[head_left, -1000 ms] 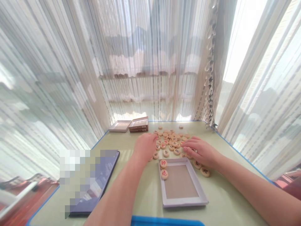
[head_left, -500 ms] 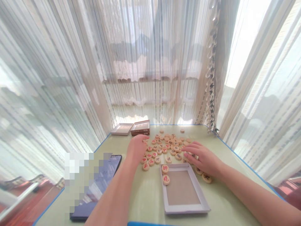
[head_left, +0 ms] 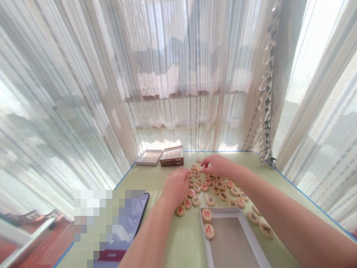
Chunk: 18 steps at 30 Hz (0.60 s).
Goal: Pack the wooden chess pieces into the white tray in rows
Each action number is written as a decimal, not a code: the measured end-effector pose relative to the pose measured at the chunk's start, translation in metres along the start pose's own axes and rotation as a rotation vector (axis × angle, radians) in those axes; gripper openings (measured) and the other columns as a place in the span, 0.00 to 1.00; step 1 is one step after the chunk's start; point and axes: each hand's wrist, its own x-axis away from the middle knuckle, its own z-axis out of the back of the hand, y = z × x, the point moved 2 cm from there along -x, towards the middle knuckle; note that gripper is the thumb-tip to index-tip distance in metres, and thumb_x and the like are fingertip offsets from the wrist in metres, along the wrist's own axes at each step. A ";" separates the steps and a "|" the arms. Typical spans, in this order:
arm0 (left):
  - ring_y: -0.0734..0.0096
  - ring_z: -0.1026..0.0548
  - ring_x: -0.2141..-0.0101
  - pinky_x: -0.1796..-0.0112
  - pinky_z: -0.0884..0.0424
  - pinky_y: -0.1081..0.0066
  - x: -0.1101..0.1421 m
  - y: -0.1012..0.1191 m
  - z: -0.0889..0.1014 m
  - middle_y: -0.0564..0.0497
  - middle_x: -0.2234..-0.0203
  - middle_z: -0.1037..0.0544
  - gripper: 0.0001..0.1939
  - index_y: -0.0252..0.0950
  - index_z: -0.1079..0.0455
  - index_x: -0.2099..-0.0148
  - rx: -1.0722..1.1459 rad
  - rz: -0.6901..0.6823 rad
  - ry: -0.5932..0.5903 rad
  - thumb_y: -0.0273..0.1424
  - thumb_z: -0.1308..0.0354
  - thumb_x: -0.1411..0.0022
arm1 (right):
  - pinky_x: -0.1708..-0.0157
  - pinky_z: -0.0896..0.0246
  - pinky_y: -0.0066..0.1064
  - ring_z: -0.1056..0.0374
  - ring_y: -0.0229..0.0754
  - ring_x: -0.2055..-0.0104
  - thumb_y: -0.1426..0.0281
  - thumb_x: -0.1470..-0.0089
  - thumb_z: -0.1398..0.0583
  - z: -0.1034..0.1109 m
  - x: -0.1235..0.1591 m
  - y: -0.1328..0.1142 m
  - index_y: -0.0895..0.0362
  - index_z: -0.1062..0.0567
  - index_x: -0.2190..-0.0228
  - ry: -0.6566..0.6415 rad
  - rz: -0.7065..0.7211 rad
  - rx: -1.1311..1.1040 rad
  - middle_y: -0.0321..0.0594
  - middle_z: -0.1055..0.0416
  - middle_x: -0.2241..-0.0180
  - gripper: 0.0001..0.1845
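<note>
Pale green surface [head_left: 158,180], blue-edged, is backed by sheer striped curtains [head_left: 178,67]; strong daylight is admitted through them. Stacked boxes [head_left: 172,162] and a shallow box [head_left: 150,157] are set at the far left; a dark-edged tablet [head_left: 126,227] lies nearer, partly pixelated. Round pieces [head_left: 204,187] are scattered mid-surface, mostly flat, with red or black characters turned at mixed angles. An open tray [head_left: 250,238] is placed nearest — long axis running away from the wearer, far end leaning slightly left. Two red-marked pieces [head_left: 206,215] are lined along its left wall. Left hand [head_left: 176,188] is laid beside the pieces, fingers bent; right hand [head_left: 219,166] is arched over the far ones, fingers curled downward — grip cannot be told for either.
</note>
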 end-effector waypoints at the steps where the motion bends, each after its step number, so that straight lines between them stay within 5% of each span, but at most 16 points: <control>1: 0.67 0.32 0.50 0.48 0.40 0.69 0.001 0.001 0.001 0.51 0.54 0.26 0.17 0.41 0.29 0.53 0.003 -0.011 0.005 0.30 0.58 0.37 | 0.68 0.39 0.31 0.32 0.44 0.65 0.65 0.56 0.41 -0.004 -0.001 0.000 0.52 0.22 0.67 -0.037 -0.006 0.033 0.38 0.26 0.64 0.12; 6: 0.66 0.28 0.59 0.55 0.36 0.67 0.000 0.002 0.004 0.48 0.63 0.23 0.16 0.38 0.27 0.61 -0.019 -0.015 0.067 0.32 0.57 0.37 | 0.72 0.40 0.29 0.32 0.41 0.69 0.69 0.56 0.42 -0.009 0.004 -0.001 0.54 0.22 0.72 -0.083 0.001 0.039 0.41 0.27 0.64 0.09; 14: 0.67 0.28 0.60 0.58 0.34 0.69 0.002 -0.016 0.019 0.49 0.62 0.23 0.17 0.37 0.28 0.59 0.297 0.323 0.385 0.34 0.57 0.38 | 0.72 0.37 0.29 0.30 0.41 0.69 0.73 0.57 0.42 -0.009 0.005 0.000 0.54 0.22 0.65 -0.096 -0.010 -0.063 0.41 0.25 0.64 0.14; 18: 0.67 0.27 0.62 0.60 0.34 0.69 0.004 -0.011 0.024 0.50 0.66 0.22 0.16 0.37 0.27 0.63 0.271 0.251 0.419 0.34 0.57 0.38 | 0.72 0.37 0.28 0.30 0.40 0.70 0.74 0.58 0.41 -0.013 0.006 -0.001 0.54 0.22 0.66 -0.126 -0.002 -0.122 0.40 0.25 0.65 0.14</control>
